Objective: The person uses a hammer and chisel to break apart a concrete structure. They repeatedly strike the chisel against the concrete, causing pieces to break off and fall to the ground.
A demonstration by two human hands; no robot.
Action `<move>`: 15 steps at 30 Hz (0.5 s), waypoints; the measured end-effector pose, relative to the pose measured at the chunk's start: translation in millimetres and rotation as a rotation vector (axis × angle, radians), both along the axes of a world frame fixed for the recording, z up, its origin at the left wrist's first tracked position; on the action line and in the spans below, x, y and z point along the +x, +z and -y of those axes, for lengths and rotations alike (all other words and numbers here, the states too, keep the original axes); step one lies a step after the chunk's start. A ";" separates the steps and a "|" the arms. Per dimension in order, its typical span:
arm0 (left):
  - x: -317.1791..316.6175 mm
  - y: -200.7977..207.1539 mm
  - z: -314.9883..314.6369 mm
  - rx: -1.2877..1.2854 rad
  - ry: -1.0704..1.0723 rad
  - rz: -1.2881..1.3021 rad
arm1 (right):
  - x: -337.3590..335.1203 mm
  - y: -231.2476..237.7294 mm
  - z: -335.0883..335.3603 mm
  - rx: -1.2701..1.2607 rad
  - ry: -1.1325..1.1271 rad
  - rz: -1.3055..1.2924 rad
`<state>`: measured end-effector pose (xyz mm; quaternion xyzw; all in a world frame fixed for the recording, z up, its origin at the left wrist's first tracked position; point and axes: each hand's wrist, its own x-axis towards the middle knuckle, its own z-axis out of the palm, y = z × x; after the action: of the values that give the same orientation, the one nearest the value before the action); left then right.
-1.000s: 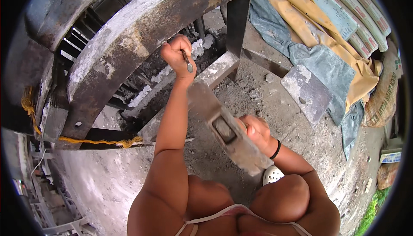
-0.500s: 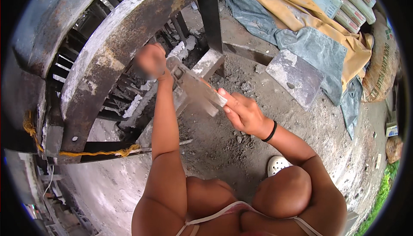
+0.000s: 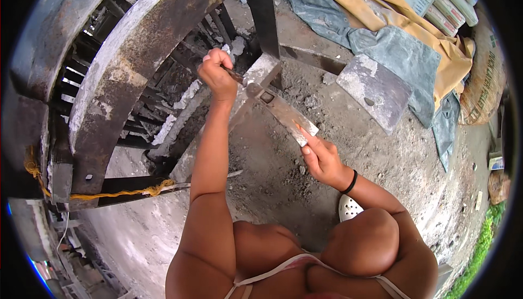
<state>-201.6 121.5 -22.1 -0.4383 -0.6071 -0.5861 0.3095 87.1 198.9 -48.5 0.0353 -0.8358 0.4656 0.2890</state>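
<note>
Metal hammer (image 3: 287,115) gripped in my right hand (image 3: 326,164), dark rod (image 3: 233,74) clamped in my left hand (image 3: 218,77).
On my feed, a rusty curved frame (image 3: 128,70) crowds the left hand's outer side; a grey slab (image 3: 381,87) and blue cloth (image 3: 400,54) lie beyond the right.

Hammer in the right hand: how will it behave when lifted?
The hammer is likely heavy for its size, given its bulky metal head. It may tip head-first, since that head extends well beyond the right hand.

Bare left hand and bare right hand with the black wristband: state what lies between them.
In the head view, a dark metal rod's end in the left hand, then a brownish-grey metal hammer head toward the right hand.
</note>
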 end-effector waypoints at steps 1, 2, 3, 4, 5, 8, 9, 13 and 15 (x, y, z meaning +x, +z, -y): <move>8.8 7.8 -9.0 -0.065 0.141 -0.220 | 3.9 -2.8 1.1 -0.025 -0.028 -0.016; 11.3 12.0 -12.5 -0.063 0.088 -0.266 | 6.1 -6.5 4.0 -0.055 -0.050 -0.037; 17.9 18.5 -16.2 -0.054 -0.010 -0.177 | 8.6 -10.1 4.1 -0.085 -0.081 -0.057; 29.2 22.8 -19.3 -0.021 -0.095 -0.029 | 11.2 -12.9 2.7 -0.110 -0.072 -0.067; 39.2 27.8 -21.7 0.016 -0.182 0.117 | 15.3 -13.3 0.4 -0.146 -0.066 -0.028; 46.0 35.3 -23.8 0.083 -0.317 0.316 | 20.6 -14.7 -1.9 -0.193 -0.046 -0.020; 44.9 36.7 -24.0 0.097 -0.308 0.322 | 21.7 -12.8 -1.8 -0.204 -0.050 -0.024; 26.4 39.2 -21.3 0.110 -0.232 0.256 | 28.2 -8.1 -3.7 -0.204 -0.057 -0.030; 1.9 29.2 -12.6 0.063 -0.150 0.177 | 30.7 -8.5 -4.2 -0.217 -0.035 0.011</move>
<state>-199.8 134.1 7.1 -0.4188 -0.5789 -0.6630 0.2236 117.8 203.1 -57.0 -0.0131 -0.7826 0.5483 0.2946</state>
